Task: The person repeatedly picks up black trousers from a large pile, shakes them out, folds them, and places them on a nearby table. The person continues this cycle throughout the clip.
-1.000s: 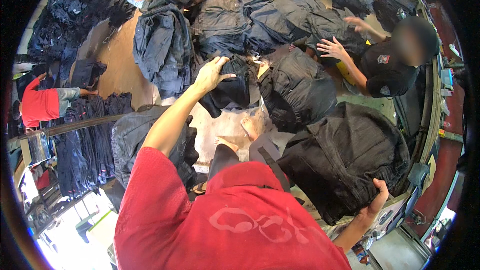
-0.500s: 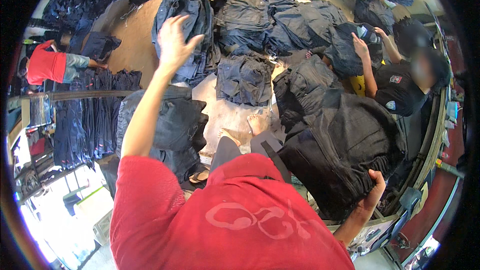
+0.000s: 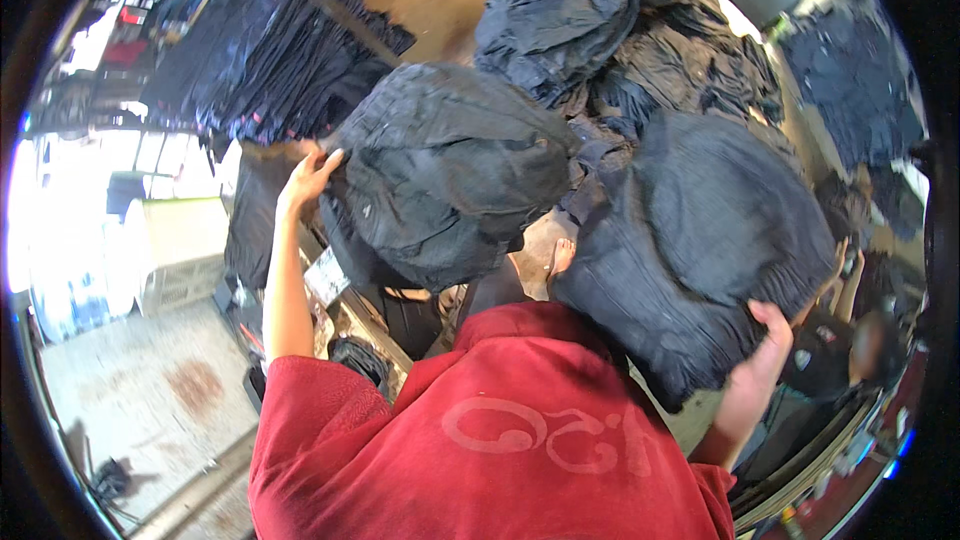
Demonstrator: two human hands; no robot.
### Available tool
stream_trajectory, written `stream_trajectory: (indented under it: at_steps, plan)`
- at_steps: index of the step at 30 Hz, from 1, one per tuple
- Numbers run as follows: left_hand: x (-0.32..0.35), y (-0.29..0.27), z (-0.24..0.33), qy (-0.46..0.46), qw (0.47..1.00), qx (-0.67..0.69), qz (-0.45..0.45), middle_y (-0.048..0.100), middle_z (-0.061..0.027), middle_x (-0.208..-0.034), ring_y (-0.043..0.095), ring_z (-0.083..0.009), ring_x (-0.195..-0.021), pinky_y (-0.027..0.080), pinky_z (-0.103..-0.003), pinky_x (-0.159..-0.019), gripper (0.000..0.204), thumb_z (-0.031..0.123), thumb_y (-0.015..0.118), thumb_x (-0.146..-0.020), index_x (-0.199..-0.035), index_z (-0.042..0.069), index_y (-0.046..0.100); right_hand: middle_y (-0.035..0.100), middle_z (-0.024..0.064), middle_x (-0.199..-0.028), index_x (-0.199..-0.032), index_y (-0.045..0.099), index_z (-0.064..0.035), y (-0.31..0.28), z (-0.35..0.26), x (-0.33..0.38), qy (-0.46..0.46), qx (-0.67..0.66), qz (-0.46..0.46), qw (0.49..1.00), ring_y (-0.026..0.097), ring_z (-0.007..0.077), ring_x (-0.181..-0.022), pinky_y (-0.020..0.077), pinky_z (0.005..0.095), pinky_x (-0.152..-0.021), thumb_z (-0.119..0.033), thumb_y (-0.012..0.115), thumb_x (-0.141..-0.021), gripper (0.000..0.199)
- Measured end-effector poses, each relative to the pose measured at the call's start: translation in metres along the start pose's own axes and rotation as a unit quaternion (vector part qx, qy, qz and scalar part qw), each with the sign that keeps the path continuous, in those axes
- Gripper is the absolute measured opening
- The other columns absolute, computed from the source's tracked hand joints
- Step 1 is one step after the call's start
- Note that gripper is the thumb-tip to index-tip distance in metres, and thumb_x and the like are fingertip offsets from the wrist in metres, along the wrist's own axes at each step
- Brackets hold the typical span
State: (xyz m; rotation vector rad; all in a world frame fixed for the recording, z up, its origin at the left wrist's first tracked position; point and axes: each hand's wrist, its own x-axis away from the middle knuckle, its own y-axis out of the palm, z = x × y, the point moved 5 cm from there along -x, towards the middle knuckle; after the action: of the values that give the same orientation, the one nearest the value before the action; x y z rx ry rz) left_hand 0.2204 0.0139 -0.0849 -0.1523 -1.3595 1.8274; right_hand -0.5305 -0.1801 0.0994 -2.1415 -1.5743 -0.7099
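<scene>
The left hand point(image 3: 312, 177) grips the left edge of a black cloth bundle point(image 3: 450, 175), located ahead of the red shirt point(image 3: 490, 410) and to its left. The right hand point(image 3: 765, 345) grips the lower right edge of a blue-black bundle point(image 3: 725, 215), ahead of the shirt and to its right. A bare foot point(image 3: 563, 255) (partly visible) shows ahead of the shirt, between both bundles.

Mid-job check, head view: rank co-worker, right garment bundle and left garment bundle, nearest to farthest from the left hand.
1. Left garment bundle: at the left hand.
2. Right garment bundle: to its right, by the right hand.
3. Co-worker: far right, beyond the right garment bundle.
</scene>
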Motion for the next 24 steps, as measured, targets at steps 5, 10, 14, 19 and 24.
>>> stream_trajectory:
  at_steps: [5, 10, 14, 19, 24]
  plan:
    - [0.031, 0.012, 0.015, 0.086, 0.986, 0.048, 0.137, 0.061, -0.0257, -0.136, 0.06, -0.04, -0.126, 0.048, -0.047, -0.108, 0.078, 0.058, 0.081, -0.087, -0.141, 0.006, 0.062, 0.072, 0.0031, -0.088, -0.082, 0.073, -0.0072, 0.111, 0.067, -0.011, 0.034, 0.05, -0.145, 0.988, 0.067, 0.0189, -0.086, 0.0523, 0.033, -0.086, -0.012, 0.07, -0.077, 0.007]
    - [0.073, 0.018, 0.036, 0.152, 0.967, -0.054, 0.198, 0.056, -0.0256, -0.141, 0.052, -0.0418, -0.133, 0.045, -0.051, -0.11, 0.051, 0.045, 0.092, -0.077, -0.101, 0.006, 0.069, 0.07, 0.0027, -0.089, -0.08, 0.068, -0.0089, 0.13, 0.093, -0.002, 0.087, 0.027, -0.145, 0.985, 0.066, 0.0206, -0.083, 0.0528, 0.0345, -0.083, -0.013, 0.068, -0.078, 0.005]
    - [0.074, 0.017, 0.043, 0.101, 0.982, 0.049, 0.153, 0.059, -0.0256, -0.138, 0.055, -0.0434, -0.128, 0.046, -0.051, -0.108, 0.047, 0.042, 0.09, -0.08, -0.094, 0.004, 0.066, 0.07, 0.0043, -0.091, -0.082, 0.067, -0.0077, 0.105, 0.086, -0.011, 0.067, -0.006, -0.107, 0.992, 0.066, 0.0227, -0.083, 0.0539, 0.0353, -0.084, -0.012, 0.068, -0.077, 0.007]
    - [0.117, -0.01, 0.109, 0.147, 0.967, 0.028, 0.207, 0.066, -0.021, -0.111, 0.064, -0.0453, -0.099, 0.053, -0.044, -0.08, 0.029, 0.025, 0.073, -0.098, -0.099, 0.005, 0.052, 0.072, 0.0056, -0.093, -0.085, 0.069, -0.0054, 0.053, 0.08, -0.013, 0.035, -0.059, -0.021, 0.997, 0.069, 0.0238, -0.085, 0.0551, 0.0363, -0.084, -0.013, 0.068, -0.077, 0.011]
    - [0.136, -0.066, 0.196, 0.187, 0.932, 0.294, 0.101, 0.051, -0.0004, -0.088, 0.054, -0.0145, -0.087, 0.046, -0.032, -0.081, 0.022, 0.018, 0.065, -0.106, -0.096, 0.01, 0.047, 0.074, 0.008, -0.096, -0.093, 0.07, -0.0021, 0.007, 0.08, -0.008, 0.019, -0.123, -0.017, 0.992, 0.072, 0.0251, -0.083, 0.058, 0.0372, -0.08, -0.017, 0.064, -0.082, 0.019]
